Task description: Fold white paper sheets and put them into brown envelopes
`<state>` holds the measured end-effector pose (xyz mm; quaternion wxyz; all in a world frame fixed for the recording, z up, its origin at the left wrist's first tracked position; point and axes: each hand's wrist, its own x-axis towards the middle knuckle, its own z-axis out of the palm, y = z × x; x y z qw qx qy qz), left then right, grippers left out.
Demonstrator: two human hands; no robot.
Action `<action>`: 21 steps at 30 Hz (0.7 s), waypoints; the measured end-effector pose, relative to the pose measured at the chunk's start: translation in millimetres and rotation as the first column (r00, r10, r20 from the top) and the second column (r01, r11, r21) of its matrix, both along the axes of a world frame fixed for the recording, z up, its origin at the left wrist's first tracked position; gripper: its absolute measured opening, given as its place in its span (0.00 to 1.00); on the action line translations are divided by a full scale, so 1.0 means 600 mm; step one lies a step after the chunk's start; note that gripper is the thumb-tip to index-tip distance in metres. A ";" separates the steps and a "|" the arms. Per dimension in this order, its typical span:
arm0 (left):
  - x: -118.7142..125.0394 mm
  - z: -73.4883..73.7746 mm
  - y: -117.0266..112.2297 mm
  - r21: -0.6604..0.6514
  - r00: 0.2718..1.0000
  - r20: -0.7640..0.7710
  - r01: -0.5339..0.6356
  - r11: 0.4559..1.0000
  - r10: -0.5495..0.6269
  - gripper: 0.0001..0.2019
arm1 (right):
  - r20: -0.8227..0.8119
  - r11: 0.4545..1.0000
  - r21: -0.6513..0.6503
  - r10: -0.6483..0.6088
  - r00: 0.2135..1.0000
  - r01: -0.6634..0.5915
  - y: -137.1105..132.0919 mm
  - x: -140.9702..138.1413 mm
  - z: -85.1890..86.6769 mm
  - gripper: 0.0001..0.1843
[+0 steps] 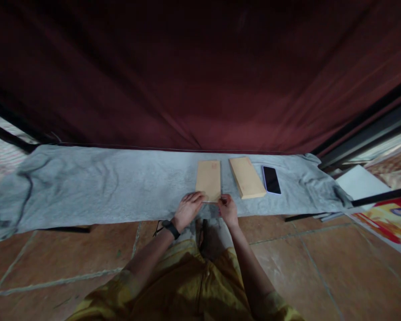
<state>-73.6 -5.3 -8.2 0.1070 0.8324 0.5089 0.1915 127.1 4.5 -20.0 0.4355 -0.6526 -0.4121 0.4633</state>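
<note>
A tan envelope (pixel 209 179) lies flat on a grey cloth (pixel 120 187) spread over the floor. My left hand (pixel 188 207), with a black watch on its wrist, presses its fingers on the envelope's near left corner. My right hand (pixel 227 210) pinches the envelope's near right corner, fingers curled. A stack of similar tan envelopes (pixel 247 177) lies just to the right, apart from both hands.
A black phone (pixel 272 179) lies face up right of the stack. A dark red curtain (pixel 200 76) hangs behind the cloth. White paper (pixel 361 182) and a colourful printed sheet (pixel 390 218) lie at the right. Brown floor tiles (pixel 304 263) are in front.
</note>
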 end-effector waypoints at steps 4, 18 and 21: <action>-0.003 -0.004 0.001 0.002 1.000 -0.002 0.009 1.000 -0.009 0.15 | 0.554 0.980 0.092 0.095 0.827 -0.174 -0.011 0.019 0.009 0.17; 0.020 -0.011 -0.012 0.126 0.943 -0.332 0.079 0.989 -0.033 0.23 | 0.714 0.668 0.365 0.246 0.656 -0.648 -0.012 0.047 -0.027 0.18; 0.028 -0.011 -0.017 0.140 0.929 -0.368 0.090 0.986 -0.033 0.23 | 0.690 0.696 0.390 0.213 0.692 -0.603 0.000 0.040 -0.026 0.18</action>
